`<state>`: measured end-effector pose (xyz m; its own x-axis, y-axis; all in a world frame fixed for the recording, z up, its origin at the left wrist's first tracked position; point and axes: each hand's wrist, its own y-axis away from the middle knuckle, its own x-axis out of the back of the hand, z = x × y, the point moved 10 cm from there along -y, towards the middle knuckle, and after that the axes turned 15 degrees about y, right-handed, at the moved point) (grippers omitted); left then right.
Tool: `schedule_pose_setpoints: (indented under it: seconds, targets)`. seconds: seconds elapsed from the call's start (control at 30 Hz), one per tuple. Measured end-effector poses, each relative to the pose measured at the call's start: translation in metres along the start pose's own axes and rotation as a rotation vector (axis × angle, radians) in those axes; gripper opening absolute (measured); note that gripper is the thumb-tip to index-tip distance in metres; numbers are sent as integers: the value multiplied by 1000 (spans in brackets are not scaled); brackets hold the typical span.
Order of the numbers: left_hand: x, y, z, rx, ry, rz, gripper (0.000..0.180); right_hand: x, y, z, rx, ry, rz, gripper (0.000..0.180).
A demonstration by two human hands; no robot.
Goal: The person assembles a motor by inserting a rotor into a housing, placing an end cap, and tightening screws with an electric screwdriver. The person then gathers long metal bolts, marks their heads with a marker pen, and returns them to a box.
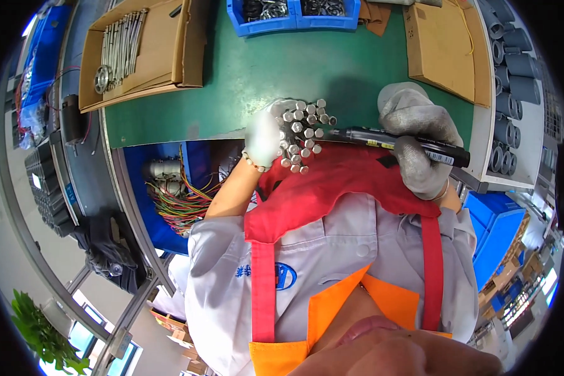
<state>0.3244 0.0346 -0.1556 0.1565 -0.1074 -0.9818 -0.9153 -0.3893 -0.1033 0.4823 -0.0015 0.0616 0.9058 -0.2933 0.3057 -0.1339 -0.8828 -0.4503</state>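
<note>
Head: left hand [264, 135] grips bolts [302, 135] at table [232, 81] edge; right hand [417, 135] holds marker [398, 141].

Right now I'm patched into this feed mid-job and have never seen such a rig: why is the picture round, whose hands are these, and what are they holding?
There is one picture, from a wide fisheye camera on the person's head looking down, so straight edges bend. Both hands are the person's own, in grey gloves. The left hand grips a bundle of hex-headed bolts. The right hand holds a black marker pen, its tip toward the bolt heads. Beneath lies a green bench top, with an open cardboard box of long metal rods at the left, blue bins at the far edge and grey tubes at the right.
</note>
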Motion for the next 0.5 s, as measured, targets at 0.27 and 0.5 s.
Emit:
schedule_pose_setpoints:
  seconds: [0.27,0.5]
  targets:
    - [29,17,37,-225,-1467,404,30,-6,1,-2,3,93,9,23]
    - [15,21,48,-473,-1453,408,47,-3,1,-8,141,104,9,24]
